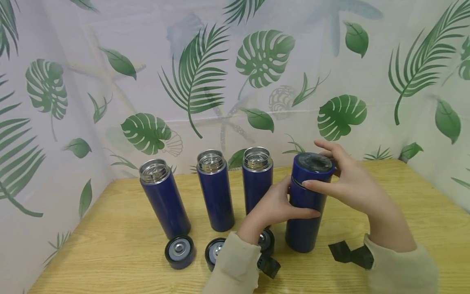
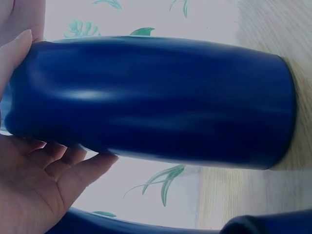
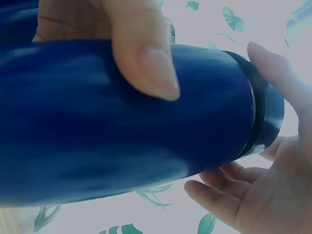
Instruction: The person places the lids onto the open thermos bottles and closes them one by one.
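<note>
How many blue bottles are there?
4. The leftmost bottle, second bottle and third bottle stand lidless in a row, the third partly hidden by the left hand. The fourth bottle, furthest right, is in that hand, with the right hand around its lid.

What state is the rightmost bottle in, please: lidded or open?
Lidded: the lid sits on the bottle, a dark band below it; whether it is tight, I cannot tell.

Pale cloth (image 1: 242,96) hangs around a wood-grain counter (image 1: 121,241).
Behind the counter, the cloth carries printed green leaves (image 1: 266,59), faint starfish (image 1: 108,75) and shells (image 1: 282,102); it also rises along the counter's left and right sides. Soft light falls across the counter's yellowish top.
</note>
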Demonstrator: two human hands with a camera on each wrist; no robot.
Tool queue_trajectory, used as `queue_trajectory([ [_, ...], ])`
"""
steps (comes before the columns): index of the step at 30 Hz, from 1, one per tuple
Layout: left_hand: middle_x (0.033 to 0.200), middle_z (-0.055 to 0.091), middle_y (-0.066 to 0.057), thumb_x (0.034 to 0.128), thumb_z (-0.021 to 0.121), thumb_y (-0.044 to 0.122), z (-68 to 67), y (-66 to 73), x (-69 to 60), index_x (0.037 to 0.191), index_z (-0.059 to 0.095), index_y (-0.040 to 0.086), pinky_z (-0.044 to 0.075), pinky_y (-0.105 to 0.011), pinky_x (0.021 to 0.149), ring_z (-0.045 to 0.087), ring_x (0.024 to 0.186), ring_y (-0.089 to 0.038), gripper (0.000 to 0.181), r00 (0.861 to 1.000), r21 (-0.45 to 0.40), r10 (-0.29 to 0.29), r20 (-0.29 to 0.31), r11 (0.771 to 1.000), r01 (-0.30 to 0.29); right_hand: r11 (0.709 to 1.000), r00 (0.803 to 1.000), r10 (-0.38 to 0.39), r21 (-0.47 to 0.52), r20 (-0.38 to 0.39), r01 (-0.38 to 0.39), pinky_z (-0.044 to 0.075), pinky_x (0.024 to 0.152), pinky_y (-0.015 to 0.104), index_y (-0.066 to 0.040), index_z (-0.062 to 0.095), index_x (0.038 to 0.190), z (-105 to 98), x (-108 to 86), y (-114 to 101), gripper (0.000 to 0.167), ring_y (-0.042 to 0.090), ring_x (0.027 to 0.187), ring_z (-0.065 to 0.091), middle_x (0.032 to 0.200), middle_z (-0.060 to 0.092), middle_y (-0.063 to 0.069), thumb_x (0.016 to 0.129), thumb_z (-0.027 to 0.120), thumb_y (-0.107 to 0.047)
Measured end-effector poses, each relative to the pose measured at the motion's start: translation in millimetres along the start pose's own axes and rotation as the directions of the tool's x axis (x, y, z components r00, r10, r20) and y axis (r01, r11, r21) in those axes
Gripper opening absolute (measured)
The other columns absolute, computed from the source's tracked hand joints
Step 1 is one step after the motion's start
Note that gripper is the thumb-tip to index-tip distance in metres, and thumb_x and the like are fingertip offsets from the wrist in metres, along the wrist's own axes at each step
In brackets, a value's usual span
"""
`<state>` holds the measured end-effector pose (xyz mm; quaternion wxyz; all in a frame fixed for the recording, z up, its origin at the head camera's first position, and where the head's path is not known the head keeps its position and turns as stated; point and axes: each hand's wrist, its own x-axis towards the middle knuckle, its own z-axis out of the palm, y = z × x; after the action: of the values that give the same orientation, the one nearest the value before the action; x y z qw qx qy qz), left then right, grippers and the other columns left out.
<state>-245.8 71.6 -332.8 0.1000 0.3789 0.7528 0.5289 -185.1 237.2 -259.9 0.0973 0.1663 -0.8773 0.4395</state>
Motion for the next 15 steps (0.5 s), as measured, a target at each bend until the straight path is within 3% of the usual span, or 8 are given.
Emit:
queue_trajectory([
  [3,0.109,0.054,0.011,0.0692,0.076,0.025,-0.3,-0.3,0.3,0.128,0.041,0.027,0.043,-0.025,0.079,0.052,0.097,-0.004,0.068,1.000,-0.003,0.006,0.003,1.000,-0.006,0.999,0.999,-0.032,0.017,-0.006,0.032,0.033,0.085,0.057,-0.014,0.015,0.141,0,1.0,3,0.085,0.037,0.111,0.041,0.128,0.034,0.024,0.077,0.070,-0.016],
  [6,0.109,0.054,0.011,0.0700,0.076,0.023,-0.8,-0.7,0.4,0.127,0.041,0.026,0.043,-0.025,0.080,0.052,0.096,-0.003,0.067,1.000,-0.015,0.011,0.009,1.000,-0.011,0.992,0.995,-0.103,0.073,0.011,0.102,0.036,0.091,0.039,-0.014,0.014,0.141,-3,1.6,9,0.082,0.026,0.111,0.042,0.126,0.037,0.021,0.079,0.067,-0.006],
  [9,0.109,0.054,0.011,0.0703,0.076,0.023,-0.8,-0.9,0.1,0.127,0.041,0.025,0.043,-0.025,0.080,0.052,0.097,-0.003,0.067,1.000,-0.026,0.010,0.013,1.000,-0.010,0.980,0.987,-0.157,0.127,0.046,0.150,0.036,0.087,0.017,-0.010,0.014,0.141,-7,1.0,16,0.079,0.015,0.111,0.042,0.130,0.034,0.020,0.080,0.062,0.000],
  [10,0.109,0.054,0.011,0.0703,0.076,0.022,-0.8,-1.0,-0.1,0.127,0.041,0.025,0.043,-0.025,0.080,0.052,0.097,-0.003,0.067,1.000,-0.030,0.007,0.013,1.000,-0.007,0.978,0.985,-0.164,0.139,0.059,0.155,0.036,0.084,0.012,-0.008,0.014,0.141,-8,0.8,18,0.077,0.015,0.112,0.042,0.131,0.033,0.020,0.081,0.061,0.001],
  [15,0.109,0.054,0.011,0.0700,0.076,0.024,-0.3,-1.5,-0.9,0.127,0.041,0.027,0.043,-0.026,0.080,0.052,0.096,-0.003,0.067,1.000,-0.035,-0.010,0.012,0.999,0.010,0.978,0.983,-0.153,0.162,0.104,0.135,0.037,0.083,0.012,-0.001,0.016,0.140,-9,0.6,22,0.073,0.034,0.116,0.037,0.134,0.029,0.021,0.082,0.060,0.000],
])
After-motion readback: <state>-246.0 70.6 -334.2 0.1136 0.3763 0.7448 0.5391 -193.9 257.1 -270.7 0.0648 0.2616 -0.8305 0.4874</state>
